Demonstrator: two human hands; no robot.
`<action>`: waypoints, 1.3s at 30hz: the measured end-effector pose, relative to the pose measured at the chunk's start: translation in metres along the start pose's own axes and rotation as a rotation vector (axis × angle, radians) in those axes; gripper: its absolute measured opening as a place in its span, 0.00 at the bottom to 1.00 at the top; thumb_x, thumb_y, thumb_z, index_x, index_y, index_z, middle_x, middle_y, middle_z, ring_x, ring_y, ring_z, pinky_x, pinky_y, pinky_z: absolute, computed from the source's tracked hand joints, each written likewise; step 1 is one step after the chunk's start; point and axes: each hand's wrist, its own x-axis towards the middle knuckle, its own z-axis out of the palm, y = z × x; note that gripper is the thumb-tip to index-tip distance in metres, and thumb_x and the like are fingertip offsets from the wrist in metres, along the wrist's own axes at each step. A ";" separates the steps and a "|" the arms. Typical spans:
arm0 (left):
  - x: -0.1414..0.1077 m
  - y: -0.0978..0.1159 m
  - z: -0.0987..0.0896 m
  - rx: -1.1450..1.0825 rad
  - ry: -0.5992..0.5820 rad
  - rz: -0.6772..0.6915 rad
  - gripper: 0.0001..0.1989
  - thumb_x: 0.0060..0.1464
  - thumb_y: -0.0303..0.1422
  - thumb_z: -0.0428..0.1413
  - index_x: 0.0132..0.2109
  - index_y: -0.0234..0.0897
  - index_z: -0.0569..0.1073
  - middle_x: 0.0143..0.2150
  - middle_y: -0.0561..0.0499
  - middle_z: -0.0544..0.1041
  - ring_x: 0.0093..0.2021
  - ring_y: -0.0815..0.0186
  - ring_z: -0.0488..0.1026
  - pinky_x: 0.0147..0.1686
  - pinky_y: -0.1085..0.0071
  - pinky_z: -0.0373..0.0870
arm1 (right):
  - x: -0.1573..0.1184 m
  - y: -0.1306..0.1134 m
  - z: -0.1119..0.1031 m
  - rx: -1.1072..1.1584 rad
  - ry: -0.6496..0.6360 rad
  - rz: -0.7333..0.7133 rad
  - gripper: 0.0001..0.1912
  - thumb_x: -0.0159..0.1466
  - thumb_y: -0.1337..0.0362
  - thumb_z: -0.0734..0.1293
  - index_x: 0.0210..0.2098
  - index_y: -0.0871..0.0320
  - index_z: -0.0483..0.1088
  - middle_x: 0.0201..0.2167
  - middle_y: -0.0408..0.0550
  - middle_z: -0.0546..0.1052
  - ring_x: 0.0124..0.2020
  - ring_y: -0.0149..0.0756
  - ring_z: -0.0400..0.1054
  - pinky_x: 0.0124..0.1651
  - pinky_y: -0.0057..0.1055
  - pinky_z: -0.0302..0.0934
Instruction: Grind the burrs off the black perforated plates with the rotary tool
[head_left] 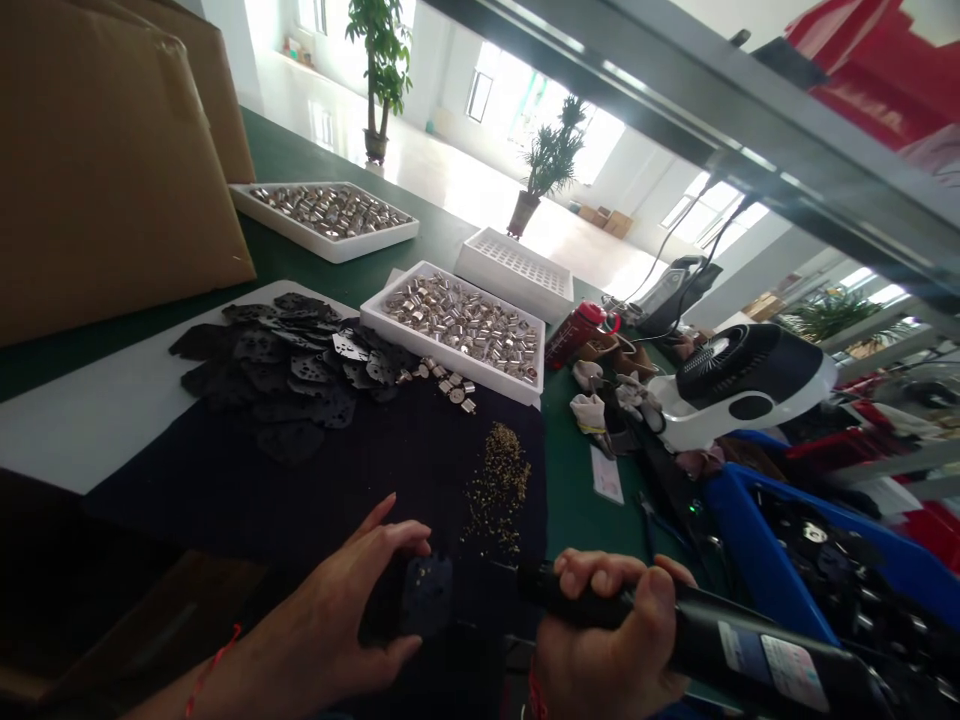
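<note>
My left hand [337,600] is curled around a small black plate [427,595] with tiny brass-coloured specks on it. Thumb and fingers grip its edges, and its far side is hidden. In my right hand [615,630] lies a black electric screwdriver [739,640], fingers wrapped round its body and its tip pointing left toward the plate. Just beyond both hands, tiny brass-coloured screws [501,480] are scattered over a dark cloth [390,460]. Farther left, many black perforated plates [292,365] lie in a heap. Several small silver motors [450,385] sit loose beside that heap.
A white tray [373,318] full of motors stands behind the cloth, with another filled tray [330,252] farther back. Cardboard boxes [112,170] rise at left. On the right are a red bottle [574,335], a white-and-black fan [750,385] and a blue bin [780,570].
</note>
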 end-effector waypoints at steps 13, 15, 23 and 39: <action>0.002 0.000 0.003 -0.049 0.016 0.046 0.45 0.44 0.25 0.62 0.69 0.51 0.60 0.55 0.54 0.84 0.66 0.49 0.79 0.75 0.45 0.66 | 0.002 0.007 0.000 0.008 -0.019 0.028 0.12 0.65 0.59 0.73 0.45 0.53 0.70 0.20 0.32 0.67 0.18 0.31 0.60 0.26 0.31 0.66; 0.002 0.001 0.003 -0.044 0.025 0.045 0.46 0.44 0.24 0.62 0.69 0.51 0.60 0.54 0.54 0.84 0.66 0.49 0.79 0.75 0.45 0.66 | 0.002 0.008 0.001 0.005 -0.020 0.030 0.12 0.65 0.59 0.73 0.45 0.53 0.70 0.20 0.32 0.67 0.18 0.31 0.60 0.26 0.31 0.66; -0.003 -0.004 0.008 -0.056 0.007 0.004 0.47 0.43 0.24 0.64 0.70 0.50 0.61 0.56 0.51 0.83 0.73 0.42 0.70 0.72 0.42 0.69 | 0.002 0.001 0.003 0.011 -0.015 0.009 0.10 0.64 0.60 0.72 0.43 0.53 0.70 0.20 0.32 0.66 0.18 0.30 0.59 0.25 0.31 0.65; 0.003 0.000 0.012 -0.140 0.014 0.058 0.50 0.41 0.24 0.63 0.71 0.49 0.57 0.55 0.53 0.82 0.60 0.52 0.82 0.78 0.44 0.61 | -0.032 -0.007 0.031 0.147 -0.247 0.295 0.14 0.64 0.56 0.77 0.42 0.52 0.70 0.19 0.31 0.67 0.16 0.26 0.59 0.22 0.26 0.68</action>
